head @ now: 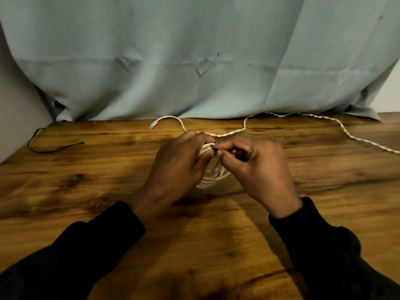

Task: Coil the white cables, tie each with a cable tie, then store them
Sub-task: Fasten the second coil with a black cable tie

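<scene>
In the head view, a coil of smooth white cable [213, 174] stands on edge on the brown wood-grain table [86, 180], near the table's middle, its lower loops showing between the two hands. The left hand [179, 163] is curled around the coil's upper left side, fingers wrapped over the strands. The right hand [257, 167] meets it at the top of the coil, thumb and forefinger pinched on a small dark cable tie [215, 148] that sits against the bunched strands; whether the tie is fastened cannot be told. From the top of the coil a free end runs toward the table's back edge and ends in a pale plug [152, 126]. A second, twisted white cable [346, 133] lies loose behind the coil, wandering along the back of the table and off toward its right edge. A thin black tie [54, 149] lies curved on the table well to the left of the coil. A pale blue-green cloth [194, 57] hangs behind the table. Both arms wear black sleeves [324, 252].
</scene>
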